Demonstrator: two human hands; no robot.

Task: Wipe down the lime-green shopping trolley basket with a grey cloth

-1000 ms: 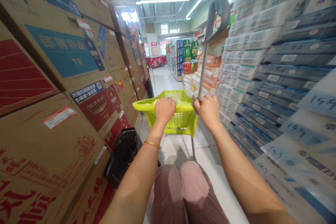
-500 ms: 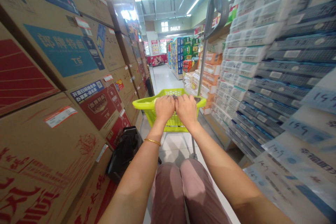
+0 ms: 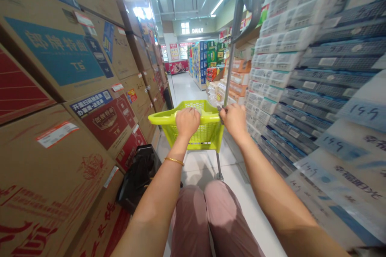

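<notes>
In a narrow shop aisle, between cardboard boxes (image 3: pixel 60 68) stacked left and shelved packs (image 3: pixel 301 68) right, one lime-green basket cart (image 3: pixel 208 138) just ahead, with two hands on it: left hand (image 3: pixel 187 121) closed over its near rim, right hand (image 3: pixel 233 119) gripping the base of its one grey pull handle (image 3: pixel 228 68).

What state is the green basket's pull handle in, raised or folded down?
Raised: the pull handle stands up from the green basket, its grey loop high overhead; the right hand is closed at its base.

The pale tiled floor (image 3: pixel 232 176) carries the green basket trolley (image 3: pixel 206 131), a black bag (image 3: pixel 135 176) and stacked cartons (image 3: pixel 60 156).
</notes>
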